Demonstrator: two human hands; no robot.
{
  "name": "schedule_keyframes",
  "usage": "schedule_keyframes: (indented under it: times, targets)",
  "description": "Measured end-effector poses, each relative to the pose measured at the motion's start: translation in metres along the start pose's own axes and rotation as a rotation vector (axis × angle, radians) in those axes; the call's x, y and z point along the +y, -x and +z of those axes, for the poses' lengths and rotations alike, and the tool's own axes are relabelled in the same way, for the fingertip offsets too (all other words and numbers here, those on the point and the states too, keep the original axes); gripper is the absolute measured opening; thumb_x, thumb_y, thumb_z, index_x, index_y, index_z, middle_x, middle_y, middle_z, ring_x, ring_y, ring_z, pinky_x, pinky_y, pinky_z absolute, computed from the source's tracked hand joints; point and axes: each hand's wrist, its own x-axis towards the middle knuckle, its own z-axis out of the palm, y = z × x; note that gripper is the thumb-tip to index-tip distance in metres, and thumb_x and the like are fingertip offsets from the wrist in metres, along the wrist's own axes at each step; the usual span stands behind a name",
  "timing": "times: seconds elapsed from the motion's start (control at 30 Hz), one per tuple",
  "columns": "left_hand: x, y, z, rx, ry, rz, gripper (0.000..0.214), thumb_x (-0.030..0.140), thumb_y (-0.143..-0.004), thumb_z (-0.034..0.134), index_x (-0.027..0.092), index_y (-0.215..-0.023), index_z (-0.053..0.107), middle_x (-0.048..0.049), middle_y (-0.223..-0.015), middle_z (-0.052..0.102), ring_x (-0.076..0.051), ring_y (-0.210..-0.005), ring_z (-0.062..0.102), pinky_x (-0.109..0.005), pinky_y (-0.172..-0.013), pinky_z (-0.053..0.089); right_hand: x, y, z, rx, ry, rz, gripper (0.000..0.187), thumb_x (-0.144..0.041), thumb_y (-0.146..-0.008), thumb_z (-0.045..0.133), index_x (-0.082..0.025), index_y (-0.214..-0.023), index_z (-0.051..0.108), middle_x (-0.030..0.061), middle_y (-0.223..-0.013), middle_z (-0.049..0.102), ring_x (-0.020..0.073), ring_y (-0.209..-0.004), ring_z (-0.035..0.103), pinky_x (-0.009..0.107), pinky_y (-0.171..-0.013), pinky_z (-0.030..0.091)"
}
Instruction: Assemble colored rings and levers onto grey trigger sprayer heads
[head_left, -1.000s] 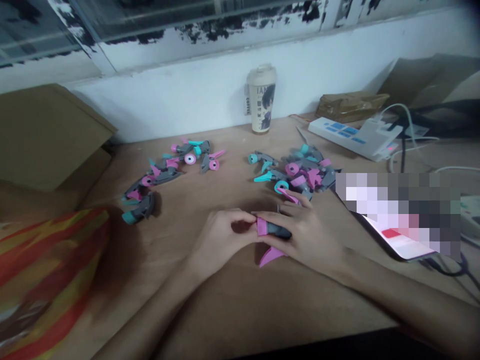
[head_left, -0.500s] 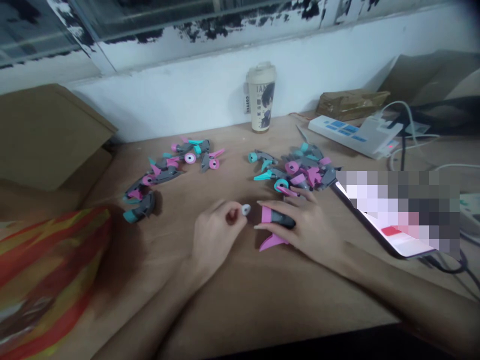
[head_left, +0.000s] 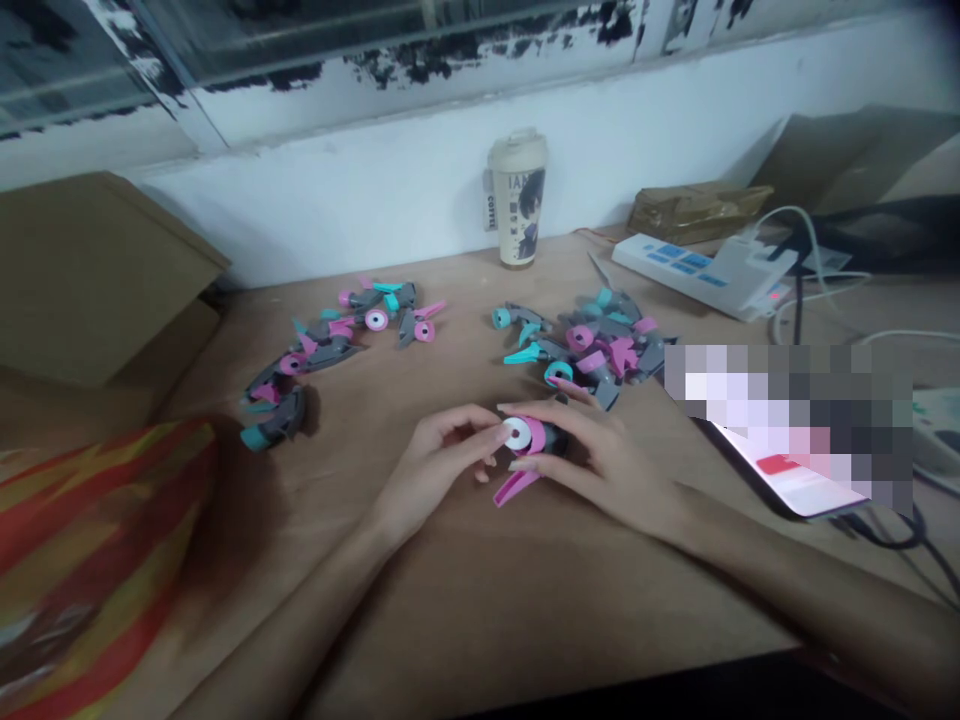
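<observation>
In the middle of the table my right hand (head_left: 611,455) wraps round a grey trigger spray head, thumb and fingers on either side of its pink collar (head_left: 534,434). The pink trigger (head_left: 517,486) sticks out below toward me. With thumb and fingers together, my left hand (head_left: 442,455) holds a white washer (head_left: 515,433) against the open end of the collar. I cannot tell whether the washer sits inside it. Just beyond my right hand lies a pile of grey, pink and teal spray heads (head_left: 621,352).
More spray heads (head_left: 319,350) form a curved row at left. A coffee cup (head_left: 519,205) stands by the wall, with a power strip (head_left: 705,275) and a lit phone (head_left: 795,475) at right. A striped plastic bag (head_left: 97,560) and a cardboard box (head_left: 105,270) are at left.
My left hand has moved right, bringing the white washer up to the pink collar. My right hand has turned the spray head so that its collar opening faces me more.
</observation>
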Motion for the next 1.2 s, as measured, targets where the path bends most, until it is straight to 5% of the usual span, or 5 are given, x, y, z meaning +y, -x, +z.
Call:
schedule_keyframes:
  times: [0.3, 0.6, 1.2]
  targets:
    - [0.002, 0.006, 0.007, 0.125, -0.039, 0.067, 0.019, 0.023, -0.070, 0.072, 0.014, -0.070, 0.055, 0.0032, -0.063, 0.057, -0.006, -0.050, 0.047, -0.017, -0.046, 0.039, 0.005, 0.000, 0.004, -0.024, -0.139, -0.029, 0.040, -0.032, -0.085, 0.059, -0.029, -0.124, 0.052, -0.0004, -0.117, 0.064, 0.0179, -0.102, 0.057, 0.035, -0.090, 0.043]
    - [-0.004, 0.007, 0.006, 0.187, -0.295, 0.375, 0.006, 0.023, -0.074, 0.071, 0.020, -0.079, 0.069, 0.0005, -0.083, 0.054, -0.008, -0.065, 0.054, -0.020, -0.055, 0.042, 0.005, 0.002, 0.005, 0.029, -0.109, -0.003, 0.036, -0.035, -0.084, 0.059, -0.025, -0.118, 0.057, 0.0016, -0.108, 0.066, 0.0190, -0.096, 0.059, 0.035, -0.087, 0.045]
    - [-0.006, 0.005, 0.002, 0.122, -0.384, 0.372, 0.008, 0.025, -0.075, 0.070, 0.022, -0.083, 0.071, 0.0003, -0.080, 0.056, -0.010, -0.068, 0.056, -0.022, -0.059, 0.043, 0.011, 0.006, 0.011, 0.058, -0.212, 0.047, 0.036, -0.035, -0.079, 0.065, -0.027, -0.113, 0.060, 0.0011, -0.106, 0.067, 0.0184, -0.097, 0.059, 0.032, -0.087, 0.046]
